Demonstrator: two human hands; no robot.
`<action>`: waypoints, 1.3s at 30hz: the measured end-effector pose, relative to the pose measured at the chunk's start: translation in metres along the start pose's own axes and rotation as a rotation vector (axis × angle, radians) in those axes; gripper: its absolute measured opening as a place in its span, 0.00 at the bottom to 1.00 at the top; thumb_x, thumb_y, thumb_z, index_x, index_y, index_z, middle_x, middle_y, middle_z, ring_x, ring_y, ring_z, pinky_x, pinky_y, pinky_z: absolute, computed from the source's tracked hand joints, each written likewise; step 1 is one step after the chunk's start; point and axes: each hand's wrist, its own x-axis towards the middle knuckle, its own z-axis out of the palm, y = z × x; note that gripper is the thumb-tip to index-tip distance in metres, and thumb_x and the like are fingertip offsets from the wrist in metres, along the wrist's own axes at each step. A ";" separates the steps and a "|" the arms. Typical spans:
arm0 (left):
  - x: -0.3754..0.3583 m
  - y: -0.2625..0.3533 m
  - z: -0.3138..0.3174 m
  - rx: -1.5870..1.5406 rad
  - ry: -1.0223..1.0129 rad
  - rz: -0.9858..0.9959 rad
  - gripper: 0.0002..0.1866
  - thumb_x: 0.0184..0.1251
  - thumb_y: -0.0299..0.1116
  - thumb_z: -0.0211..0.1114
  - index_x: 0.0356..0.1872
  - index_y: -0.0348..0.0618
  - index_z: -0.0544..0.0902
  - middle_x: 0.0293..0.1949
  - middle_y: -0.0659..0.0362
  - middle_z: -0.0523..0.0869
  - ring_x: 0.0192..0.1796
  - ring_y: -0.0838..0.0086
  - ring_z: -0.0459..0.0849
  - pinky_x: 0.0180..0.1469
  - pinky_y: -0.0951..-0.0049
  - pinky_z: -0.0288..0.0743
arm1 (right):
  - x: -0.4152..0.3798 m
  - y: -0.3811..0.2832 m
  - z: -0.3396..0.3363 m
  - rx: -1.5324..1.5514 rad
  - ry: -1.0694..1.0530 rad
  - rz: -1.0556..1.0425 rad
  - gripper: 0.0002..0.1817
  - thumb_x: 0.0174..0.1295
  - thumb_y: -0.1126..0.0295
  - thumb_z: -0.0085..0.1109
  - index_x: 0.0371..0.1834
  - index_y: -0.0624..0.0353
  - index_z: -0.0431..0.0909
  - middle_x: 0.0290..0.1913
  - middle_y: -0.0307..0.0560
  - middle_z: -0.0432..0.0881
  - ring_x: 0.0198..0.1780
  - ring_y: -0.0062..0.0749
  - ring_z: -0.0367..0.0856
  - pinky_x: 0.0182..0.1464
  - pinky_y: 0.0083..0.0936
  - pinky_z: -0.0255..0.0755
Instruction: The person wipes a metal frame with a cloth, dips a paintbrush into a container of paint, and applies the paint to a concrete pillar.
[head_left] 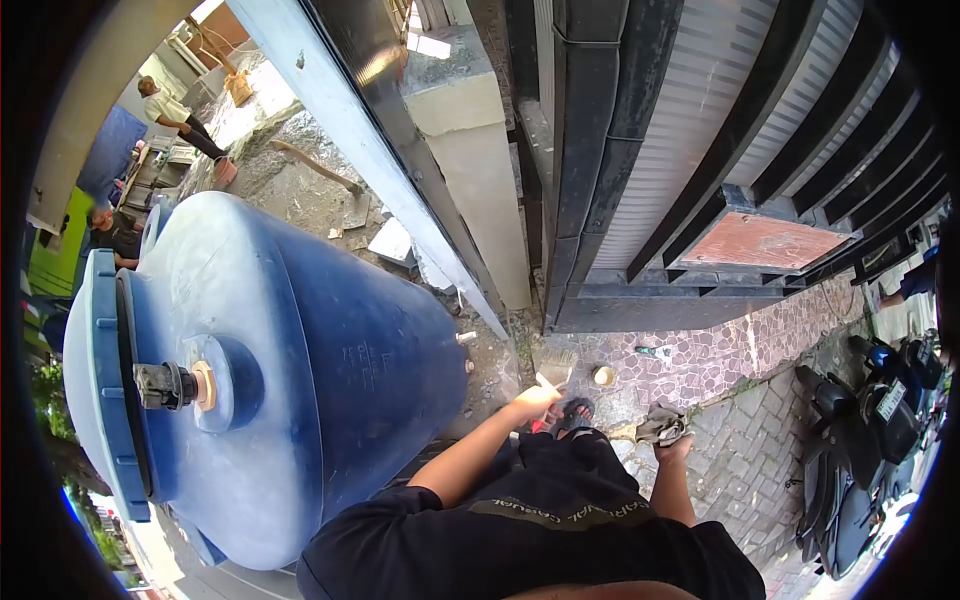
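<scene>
Jutting from the left grip (536, 402) just right of the blue water tank (365, 350), a paintbrush (554, 368) is held pinched; farther right of the tank, a crumpled rag (661, 424) is clasped by the right grip (674, 447) (a small tin (603, 376) is likewise seen right of it).

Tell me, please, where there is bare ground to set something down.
Grey brick paving looks bare between the cloth in the right hand and the parked motorbikes; so does the reddish mosaic paving between the green item and that brick. It is crowded by the sandalled foot: left hand, brush, small container and blue tank.
</scene>
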 end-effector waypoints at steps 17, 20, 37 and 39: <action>0.016 -0.030 -0.018 0.068 0.094 0.021 0.20 0.63 0.48 0.63 0.40 0.39 0.78 0.27 0.57 0.81 0.29 0.67 0.82 0.28 0.65 0.78 | -0.025 0.034 0.059 -0.100 0.019 -0.024 0.32 0.66 0.51 0.22 0.61 0.55 0.69 0.59 0.49 0.74 0.60 0.44 0.72 0.62 0.42 0.66; 0.038 -0.051 -0.018 0.059 0.124 -0.018 0.20 0.62 0.52 0.62 0.38 0.42 0.79 0.36 0.57 0.83 0.35 0.66 0.82 0.34 0.63 0.77 | -0.017 0.008 0.065 -0.097 -0.083 0.028 0.33 0.63 0.51 0.23 0.65 0.56 0.65 0.62 0.52 0.70 0.63 0.48 0.69 0.66 0.46 0.62; 0.126 -0.098 0.194 0.014 0.299 -0.026 0.24 0.64 0.49 0.60 0.51 0.39 0.75 0.44 0.52 0.84 0.41 0.65 0.84 0.39 0.63 0.80 | 0.130 -0.183 -0.087 -0.056 0.147 0.089 0.32 0.70 0.45 0.24 0.59 0.56 0.71 0.53 0.45 0.78 0.56 0.41 0.75 0.61 0.40 0.68; 0.129 -0.095 0.200 -0.014 0.311 -0.040 0.24 0.64 0.49 0.60 0.52 0.40 0.75 0.45 0.52 0.84 0.41 0.65 0.84 0.39 0.63 0.80 | 0.130 -0.187 -0.092 0.011 0.043 0.159 0.33 0.69 0.44 0.24 0.59 0.56 0.72 0.54 0.45 0.78 0.55 0.41 0.76 0.60 0.39 0.68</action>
